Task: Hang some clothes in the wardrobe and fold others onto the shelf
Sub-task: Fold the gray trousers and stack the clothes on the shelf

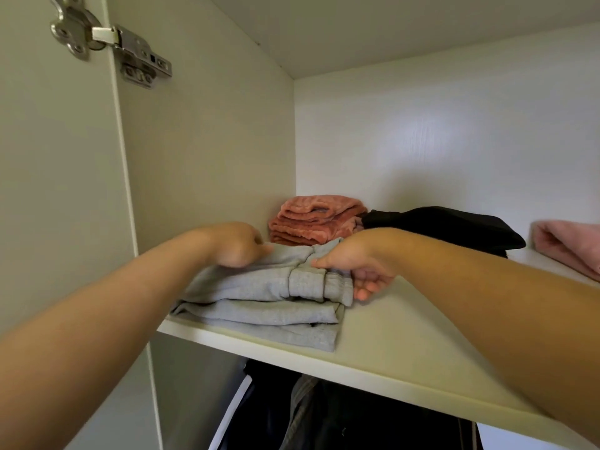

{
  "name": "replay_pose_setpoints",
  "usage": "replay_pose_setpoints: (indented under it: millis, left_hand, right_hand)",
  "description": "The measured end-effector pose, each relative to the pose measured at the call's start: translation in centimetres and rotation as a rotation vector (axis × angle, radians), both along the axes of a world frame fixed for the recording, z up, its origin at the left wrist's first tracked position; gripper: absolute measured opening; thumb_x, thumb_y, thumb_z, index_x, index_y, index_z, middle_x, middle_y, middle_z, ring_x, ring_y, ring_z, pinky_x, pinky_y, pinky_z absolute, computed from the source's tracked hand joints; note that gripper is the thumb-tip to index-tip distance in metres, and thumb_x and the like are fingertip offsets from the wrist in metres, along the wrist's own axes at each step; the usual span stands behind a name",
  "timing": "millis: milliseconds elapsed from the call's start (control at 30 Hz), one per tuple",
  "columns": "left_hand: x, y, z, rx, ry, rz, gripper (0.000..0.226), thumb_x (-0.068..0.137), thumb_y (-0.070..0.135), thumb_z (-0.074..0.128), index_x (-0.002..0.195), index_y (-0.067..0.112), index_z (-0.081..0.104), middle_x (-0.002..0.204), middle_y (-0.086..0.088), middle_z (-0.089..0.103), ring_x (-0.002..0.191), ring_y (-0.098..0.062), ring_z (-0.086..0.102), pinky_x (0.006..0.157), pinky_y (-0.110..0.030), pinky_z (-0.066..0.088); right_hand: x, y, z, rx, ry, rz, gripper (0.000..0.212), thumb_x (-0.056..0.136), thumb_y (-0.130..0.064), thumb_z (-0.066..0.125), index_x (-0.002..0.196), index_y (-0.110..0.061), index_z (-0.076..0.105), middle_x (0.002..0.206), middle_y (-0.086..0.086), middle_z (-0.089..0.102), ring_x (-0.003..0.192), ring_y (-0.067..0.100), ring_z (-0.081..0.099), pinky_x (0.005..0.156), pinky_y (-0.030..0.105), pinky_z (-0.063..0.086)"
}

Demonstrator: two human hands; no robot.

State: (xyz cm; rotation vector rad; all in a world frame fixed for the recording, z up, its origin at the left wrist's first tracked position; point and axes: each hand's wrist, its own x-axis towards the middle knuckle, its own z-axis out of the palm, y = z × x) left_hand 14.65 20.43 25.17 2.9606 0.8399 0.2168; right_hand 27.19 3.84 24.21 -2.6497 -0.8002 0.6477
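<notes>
No legible text or labels

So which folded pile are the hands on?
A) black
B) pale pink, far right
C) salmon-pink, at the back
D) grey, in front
D: the left hand and the right hand are both on the grey pile at the front of the shelf.

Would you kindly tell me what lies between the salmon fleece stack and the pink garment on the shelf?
In the head view, a folded black garment lies between the salmon fleece stack and the pink garment.
</notes>
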Motion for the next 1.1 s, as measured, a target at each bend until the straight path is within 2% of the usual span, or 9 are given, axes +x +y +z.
replay_pose_setpoints:
  millis: [100,200,267,400,600,733,800,900,1100]
  left_hand:
    - [0.6,-0.4,-2.4,-0.065,0.148,-0.108,0.059,0.102,0.060,0.021,0.152,0.031,0.035,0.158,0.005,0.034,0.145,-0.021,0.032,0.120,-0.038,0.019]
    - [1.3,1.1,-3.8,-0.002,0.168,-0.122,0.070,0.096,0.068,0.013,0.157,0.034,0.015,0.166,0.006,0.011,0.152,-0.028,0.010,0.123,-0.045,0.007]
    - [1.3,1.3,-3.5,-0.027,0.169,-0.095,0.061,0.102,0.061,0.015,0.157,0.036,0.013,0.166,0.008,0.006,0.153,-0.030,0.002,0.123,-0.045,0.002]
    - [0.9,1.1,-3.2,-0.066,0.186,-0.103,0.058,0.103,0.057,0.014,0.157,0.037,0.011,0.166,0.008,0.001,0.153,-0.030,-0.004,0.121,-0.045,-0.002]
    - [2.2,0.4,-1.9,0.085,0.371,-0.046,0.056,0.107,0.048,0.022,0.157,0.024,0.023,0.164,0.000,0.020,0.149,-0.023,0.024,0.121,-0.040,0.018]
    - [4.7,-3.5,0.7,0.205,0.281,-0.057,0.042,0.104,0.035,0.038,0.127,0.010,0.063,0.136,-0.011,0.059,0.118,-0.024,0.056,0.099,-0.033,0.042]
    - [7.2,-6.6,1.7,0.237,0.138,-0.154,0.037,0.102,0.033,0.042,0.116,0.011,0.068,0.122,-0.008,0.066,0.106,-0.022,0.060,0.090,-0.030,0.044]
    - [11.7,-12.9,2.5,0.187,0.060,-0.320,0.029,0.101,0.026,0.046,0.122,0.014,0.063,0.109,-0.002,0.066,0.099,-0.020,0.060,0.086,-0.028,0.045]
    - [18.0,-25.7,1.7,0.249,0.133,-0.654,0.027,0.104,0.026,0.038,0.123,0.017,0.054,0.114,0.002,0.057,0.101,-0.021,0.053,0.098,-0.034,0.045]
  right_hand:
    - [-1.3,-0.2,0.0,0.005,-0.070,0.019,0.066,0.097,-0.069,0.030,0.104,-0.011,0.060,0.071,0.009,0.067,0.049,0.017,0.061,0.050,0.020,0.047]
    - [-2.9,-0.2,0.0,-0.101,-0.623,0.092,0.061,0.101,-0.055,0.035,0.143,-0.012,0.042,0.130,0.015,0.059,0.101,0.029,0.065,0.078,0.035,0.051]
    - [-3.2,0.5,-0.5,-0.012,-0.816,0.131,0.061,0.097,-0.044,0.051,0.146,-0.013,0.030,0.142,0.016,0.043,0.118,0.034,0.054,0.081,0.039,0.046]
    - [-2.5,1.4,-1.9,0.091,-0.661,0.156,0.058,0.092,-0.030,0.061,0.134,-0.020,0.023,0.136,0.015,0.037,0.109,0.035,0.054,0.082,0.044,0.048]
    - [-1.2,0.3,-1.6,0.111,-0.584,0.051,0.097,0.090,-0.064,0.050,0.155,-0.026,-0.010,0.161,0.021,0.000,0.139,0.043,0.032,0.099,0.046,0.044]
    - [-0.1,-2.5,0.5,0.068,-0.604,0.064,0.079,0.092,-0.057,0.051,0.153,-0.015,0.022,0.151,0.016,0.035,0.129,0.036,0.046,0.096,0.041,0.045]
    - [0.4,-4.9,2.0,0.010,-0.621,0.078,0.052,0.098,-0.042,0.050,0.140,-0.014,0.046,0.116,0.006,0.059,0.109,0.030,0.055,0.093,0.038,0.047]
    - [1.6,-9.7,4.1,-0.050,-0.556,-0.053,0.016,0.103,-0.029,0.047,0.115,-0.019,0.049,0.079,0.004,0.042,0.082,0.025,0.050,0.079,0.035,0.043]
    - [4.0,-20.4,6.4,-0.387,-0.599,-0.315,0.019,0.098,-0.013,0.047,0.089,-0.013,0.064,0.087,0.009,0.057,0.068,0.024,0.049,0.070,0.031,0.047]
